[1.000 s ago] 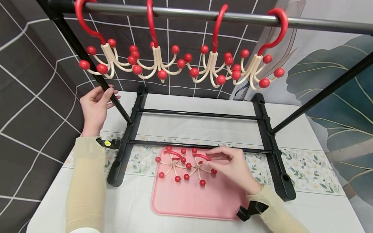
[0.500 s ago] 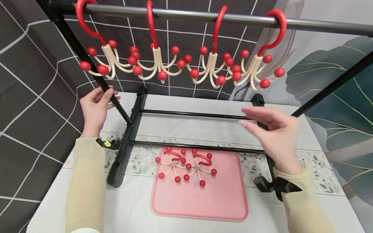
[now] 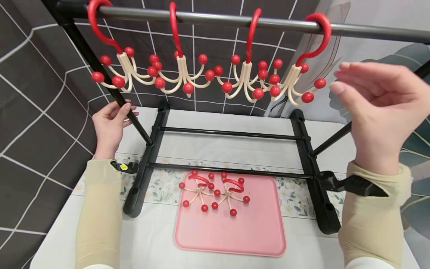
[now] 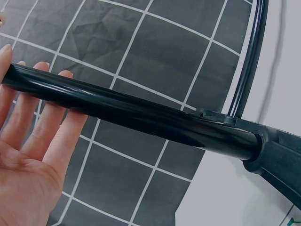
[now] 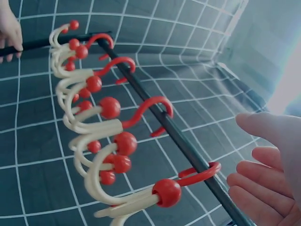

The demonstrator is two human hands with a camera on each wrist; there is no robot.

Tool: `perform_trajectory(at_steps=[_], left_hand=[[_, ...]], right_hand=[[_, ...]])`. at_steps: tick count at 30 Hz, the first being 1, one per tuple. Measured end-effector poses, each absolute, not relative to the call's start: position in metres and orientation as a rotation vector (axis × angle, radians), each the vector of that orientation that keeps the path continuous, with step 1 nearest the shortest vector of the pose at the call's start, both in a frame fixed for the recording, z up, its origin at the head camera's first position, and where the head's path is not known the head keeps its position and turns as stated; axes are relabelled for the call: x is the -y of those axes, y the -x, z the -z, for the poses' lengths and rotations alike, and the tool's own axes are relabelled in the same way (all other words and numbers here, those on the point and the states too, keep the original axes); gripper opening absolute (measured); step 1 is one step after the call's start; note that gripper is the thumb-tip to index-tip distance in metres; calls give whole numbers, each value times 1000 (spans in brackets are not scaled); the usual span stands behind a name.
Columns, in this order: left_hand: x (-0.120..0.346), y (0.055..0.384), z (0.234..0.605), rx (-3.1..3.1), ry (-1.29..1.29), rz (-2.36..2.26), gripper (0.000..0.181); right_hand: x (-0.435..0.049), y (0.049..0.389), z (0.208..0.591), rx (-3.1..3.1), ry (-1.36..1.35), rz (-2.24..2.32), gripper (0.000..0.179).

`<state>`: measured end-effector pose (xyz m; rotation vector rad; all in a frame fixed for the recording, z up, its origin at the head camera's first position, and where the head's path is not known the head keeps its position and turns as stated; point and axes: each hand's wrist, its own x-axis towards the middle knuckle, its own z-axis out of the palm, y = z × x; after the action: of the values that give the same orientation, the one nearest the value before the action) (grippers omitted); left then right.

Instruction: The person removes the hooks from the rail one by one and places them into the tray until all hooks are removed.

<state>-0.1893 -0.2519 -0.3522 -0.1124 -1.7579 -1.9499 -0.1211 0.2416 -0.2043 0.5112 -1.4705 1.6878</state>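
Gridded backdrop (image 3: 215,48). Left hand (image 3: 110,129) grips post (image 4: 141,114); right hand (image 3: 386,102), upper right, cupped, empty: bumping could tangle 4 ball-tipped hangers (image 3: 181,68).

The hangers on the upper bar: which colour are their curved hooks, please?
The hooks are red; they show best in the head view.
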Motion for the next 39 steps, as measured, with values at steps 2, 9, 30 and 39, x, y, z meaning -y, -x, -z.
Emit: perform_trajectory(at_steps=[2,9,30,39], left_hand=[[251,190,352,1752,115,1957,24],[252,190,353,1761,118,1955,24],[253,191,354,1754,127,1975,27],[253,191,354,1763,122,1955,24]], right_hand=[[-244,126,198,1498,-483,-1668,35],[-244,143,181,1749,-332,-1388,30],[-219,169,195,1863,-323,-1293,18],[-221,173,196,1830,-326,-1254,16]])
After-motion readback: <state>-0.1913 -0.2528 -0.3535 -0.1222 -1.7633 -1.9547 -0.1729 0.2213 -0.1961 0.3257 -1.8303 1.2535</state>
